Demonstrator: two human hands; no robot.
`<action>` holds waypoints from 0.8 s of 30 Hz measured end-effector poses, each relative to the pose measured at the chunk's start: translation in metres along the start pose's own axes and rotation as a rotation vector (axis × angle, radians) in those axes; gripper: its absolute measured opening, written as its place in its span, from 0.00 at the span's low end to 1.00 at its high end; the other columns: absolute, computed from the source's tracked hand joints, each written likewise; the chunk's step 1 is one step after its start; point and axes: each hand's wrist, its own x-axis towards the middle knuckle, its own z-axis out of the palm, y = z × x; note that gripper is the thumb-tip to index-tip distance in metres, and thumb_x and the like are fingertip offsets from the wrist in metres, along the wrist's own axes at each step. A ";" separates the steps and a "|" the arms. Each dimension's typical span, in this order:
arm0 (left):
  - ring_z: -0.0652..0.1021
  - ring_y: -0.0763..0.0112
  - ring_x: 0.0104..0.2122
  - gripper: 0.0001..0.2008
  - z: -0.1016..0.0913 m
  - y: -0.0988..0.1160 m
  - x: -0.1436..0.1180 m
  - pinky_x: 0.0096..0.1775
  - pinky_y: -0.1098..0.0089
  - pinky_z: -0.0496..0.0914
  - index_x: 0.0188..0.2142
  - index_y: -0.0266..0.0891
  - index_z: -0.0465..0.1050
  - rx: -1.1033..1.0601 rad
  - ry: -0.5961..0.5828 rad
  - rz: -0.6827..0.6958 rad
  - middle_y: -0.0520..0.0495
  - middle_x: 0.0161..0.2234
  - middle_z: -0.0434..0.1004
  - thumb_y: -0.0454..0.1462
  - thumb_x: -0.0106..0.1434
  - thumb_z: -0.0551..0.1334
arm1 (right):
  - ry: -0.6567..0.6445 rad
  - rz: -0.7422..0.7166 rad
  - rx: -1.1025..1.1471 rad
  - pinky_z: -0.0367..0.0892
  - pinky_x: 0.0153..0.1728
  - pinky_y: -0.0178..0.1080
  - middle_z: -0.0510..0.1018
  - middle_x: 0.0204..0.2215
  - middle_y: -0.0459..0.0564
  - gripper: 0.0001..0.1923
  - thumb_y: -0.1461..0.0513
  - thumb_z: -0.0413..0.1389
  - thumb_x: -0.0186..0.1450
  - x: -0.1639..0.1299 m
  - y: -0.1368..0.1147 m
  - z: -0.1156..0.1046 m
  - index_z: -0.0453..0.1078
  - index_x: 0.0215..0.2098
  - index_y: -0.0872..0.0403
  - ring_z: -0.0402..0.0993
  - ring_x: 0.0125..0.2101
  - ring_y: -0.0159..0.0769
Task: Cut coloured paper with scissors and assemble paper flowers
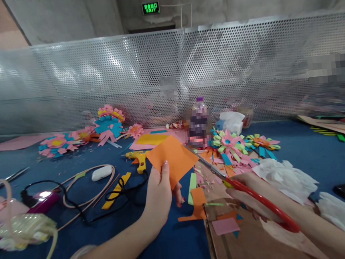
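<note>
My left hand (161,187) pinches a square of orange paper (175,159) by its near corner, thumb on top and other fingers underneath. My right hand (250,195) is wrapped round the red handles of a pair of scissors (214,170). Their blades point up and left, and the tips reach the right edge of the orange paper. Whether they are cutting into it, I cannot tell. Below the paper lies an orange offcut (199,205) beside a pale green strip (192,188). A cardboard sheet (245,244) with scraps on it is under my right hand.
Paper flowers (108,125) stand at the back left, with more paper flowers (229,142) at the right. A yellow glue gun (139,158), a bottle (198,119), an earbud case (102,172), cables and crumpled white tissue (285,178) surround the work. A perforated metal panel (80,81) closes the back.
</note>
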 end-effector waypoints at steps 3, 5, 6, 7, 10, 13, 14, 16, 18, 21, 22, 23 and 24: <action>0.64 0.74 0.08 0.14 0.000 0.000 0.000 0.09 0.75 0.60 0.32 0.42 0.55 -0.012 0.000 0.007 0.59 0.13 0.63 0.50 0.60 0.51 | -0.030 0.010 0.002 0.68 0.39 0.41 0.70 0.44 0.51 0.14 0.58 0.49 0.65 0.000 -0.003 -0.001 0.65 0.45 0.55 0.69 0.39 0.35; 0.64 0.75 0.08 0.15 0.000 0.001 0.000 0.09 0.76 0.60 0.32 0.42 0.55 -0.018 -0.001 0.006 0.59 0.13 0.63 0.50 0.59 0.51 | -0.045 0.011 0.010 0.69 0.36 0.40 0.71 0.41 0.50 0.14 0.57 0.50 0.64 -0.002 -0.008 -0.002 0.66 0.44 0.57 0.70 0.36 0.33; 0.64 0.75 0.08 0.15 0.000 0.001 0.000 0.09 0.76 0.60 0.31 0.42 0.54 -0.019 0.000 0.004 0.59 0.13 0.63 0.50 0.59 0.51 | -0.053 0.011 0.015 0.69 0.33 0.38 0.73 0.37 0.49 0.13 0.56 0.50 0.64 -0.004 -0.011 -0.003 0.67 0.41 0.57 0.71 0.33 0.32; 0.64 0.75 0.08 0.15 0.000 0.001 0.000 0.09 0.76 0.60 0.31 0.42 0.54 -0.020 0.000 0.001 0.59 0.13 0.63 0.50 0.59 0.52 | -0.060 0.010 0.021 0.68 0.29 0.35 0.74 0.32 0.48 0.13 0.56 0.50 0.64 -0.006 -0.014 -0.003 0.68 0.36 0.58 0.71 0.29 0.31; 0.64 0.75 0.08 0.15 0.000 0.001 0.000 0.09 0.76 0.60 0.31 0.42 0.55 -0.022 -0.006 0.004 0.59 0.13 0.63 0.50 0.59 0.52 | -0.071 0.004 0.040 0.62 0.18 0.32 0.73 0.19 0.47 0.16 0.56 0.48 0.63 -0.011 -0.023 -0.006 0.66 0.22 0.55 0.67 0.17 0.30; 0.64 0.74 0.08 0.15 0.000 0.001 0.000 0.09 0.76 0.60 0.31 0.42 0.55 -0.021 -0.007 0.007 0.59 0.13 0.63 0.50 0.59 0.52 | -0.068 -0.001 0.057 0.57 0.14 0.31 0.72 0.15 0.47 0.16 0.57 0.48 0.60 -0.012 -0.027 -0.006 0.62 0.17 0.54 0.64 0.13 0.30; 0.64 0.74 0.08 0.15 0.000 0.001 0.000 0.09 0.76 0.60 0.31 0.42 0.55 -0.021 -0.005 0.007 0.59 0.13 0.63 0.50 0.59 0.52 | -0.066 -0.005 0.061 0.56 0.13 0.31 0.72 0.15 0.48 0.15 0.57 0.49 0.59 -0.010 -0.027 -0.005 0.62 0.17 0.54 0.64 0.13 0.30; 0.64 0.74 0.08 0.14 0.000 0.002 0.000 0.09 0.75 0.60 0.32 0.42 0.55 -0.020 0.001 0.008 0.59 0.13 0.63 0.50 0.59 0.52 | -0.060 -0.017 0.068 0.56 0.14 0.32 0.71 0.14 0.48 0.14 0.57 0.50 0.57 -0.007 -0.026 -0.004 0.61 0.16 0.54 0.65 0.14 0.31; 0.64 0.74 0.08 0.14 0.000 0.002 0.001 0.09 0.75 0.60 0.33 0.42 0.55 -0.018 0.006 0.009 0.59 0.13 0.64 0.50 0.59 0.52 | -0.052 -0.036 0.075 0.56 0.15 0.32 0.70 0.14 0.48 0.14 0.57 0.52 0.55 -0.005 -0.025 -0.002 0.60 0.16 0.54 0.65 0.16 0.32; 0.65 0.74 0.08 0.14 -0.001 0.001 0.002 0.09 0.75 0.60 0.36 0.42 0.55 -0.013 0.009 0.008 0.59 0.13 0.64 0.49 0.60 0.52 | -0.047 -0.062 0.092 0.56 0.16 0.32 0.68 0.14 0.46 0.14 0.55 0.53 0.55 -0.004 -0.025 0.000 0.62 0.18 0.55 0.65 0.15 0.31; 0.65 0.73 0.08 0.14 -0.001 0.001 0.003 0.09 0.75 0.60 0.36 0.42 0.55 -0.014 0.006 0.008 0.59 0.13 0.64 0.49 0.60 0.52 | -0.046 -0.068 0.098 0.57 0.15 0.32 0.68 0.14 0.46 0.14 0.54 0.53 0.55 -0.004 -0.025 0.001 0.62 0.19 0.55 0.65 0.15 0.31; 0.65 0.73 0.08 0.14 -0.002 0.001 0.004 0.09 0.75 0.60 0.36 0.42 0.55 -0.016 0.003 0.008 0.60 0.13 0.64 0.49 0.60 0.52 | -0.042 -0.073 0.103 0.57 0.15 0.32 0.68 0.13 0.46 0.15 0.53 0.53 0.56 -0.005 -0.025 0.002 0.62 0.19 0.55 0.65 0.15 0.31; 0.65 0.73 0.08 0.13 -0.002 0.001 0.004 0.09 0.75 0.60 0.35 0.42 0.55 -0.019 0.002 0.009 0.60 0.13 0.64 0.49 0.60 0.52 | -0.037 -0.077 0.107 0.57 0.15 0.32 0.68 0.13 0.46 0.16 0.52 0.52 0.57 -0.005 -0.025 0.002 0.63 0.20 0.55 0.65 0.14 0.31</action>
